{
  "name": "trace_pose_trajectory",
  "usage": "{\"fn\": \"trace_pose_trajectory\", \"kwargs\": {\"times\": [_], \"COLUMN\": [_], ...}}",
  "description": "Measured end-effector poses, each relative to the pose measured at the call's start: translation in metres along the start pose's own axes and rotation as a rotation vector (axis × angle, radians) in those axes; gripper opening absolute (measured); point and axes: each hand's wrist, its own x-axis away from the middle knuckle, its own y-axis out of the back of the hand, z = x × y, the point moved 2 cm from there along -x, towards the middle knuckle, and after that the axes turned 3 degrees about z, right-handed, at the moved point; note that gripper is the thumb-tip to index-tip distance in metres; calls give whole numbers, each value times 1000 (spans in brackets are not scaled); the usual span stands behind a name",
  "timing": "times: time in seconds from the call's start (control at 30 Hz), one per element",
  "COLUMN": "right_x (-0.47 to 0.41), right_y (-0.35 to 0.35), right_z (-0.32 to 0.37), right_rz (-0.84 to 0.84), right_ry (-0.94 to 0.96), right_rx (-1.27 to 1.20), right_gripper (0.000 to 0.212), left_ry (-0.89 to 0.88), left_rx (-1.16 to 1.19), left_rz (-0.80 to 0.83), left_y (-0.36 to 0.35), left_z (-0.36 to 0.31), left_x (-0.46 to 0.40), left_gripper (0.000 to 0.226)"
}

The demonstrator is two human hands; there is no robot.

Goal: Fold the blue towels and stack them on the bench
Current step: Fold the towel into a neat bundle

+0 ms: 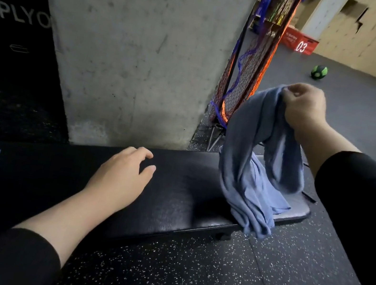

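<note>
Dim, cool light is covering the near scene, while the far room at upper right is glowing warmer and brighter, and the black bench (173, 190) is catching a soft sheen along its padded top and right end. The left side is sinking into deep shadow, leaving the black box (14, 23) nearly featureless apart from its pale lettering. The wide lens is bending straight lines toward the edges, and the far background and the raised right hand (305, 105) with its blue towel (252, 168) are looking slightly soft with motion blur.
</note>
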Motion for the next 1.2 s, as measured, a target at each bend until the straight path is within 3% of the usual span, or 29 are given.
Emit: {"fn": "trace_pose_trajectory", "kwargs": {"times": [0.1,0.27,0.37,0.5,0.67,0.77,0.93,1.07,1.2], "right_x": [12,30,32,24,18,21,38,54,80], "right_y": [-7,-25,-20,-8,24,40,68,76,49], "right_z": [3,-11,-9,4,31,43,88,132,167], "right_rz": [201,488,405,375,89,16,-53,119,330], "right_ry": [132,60,96,81,-62,-157,-50,55,96], "right_rx": [286,507,584,667,105,-258,-703,-955,-887], "right_gripper": [22,15,11,33,35,34,26,28,27], "left_ry": [6,6,3,-13,-31,-38,-50,-80,-112], "left_rx": [4,-9,-16,-16,-22,-21,27,199,590], "left_rz": [4,9,18,36,51,47,29,-5,-3], "left_y": [8,16,15,12,10,11,16,22,32], "left_z": [3,7,6,2,-3,-5,-8,-15,-31], "left_x": [7,11,11,11,13,15,19,22,27], "left_gripper": [32,33,33,33,34,35,35,38,51]}}
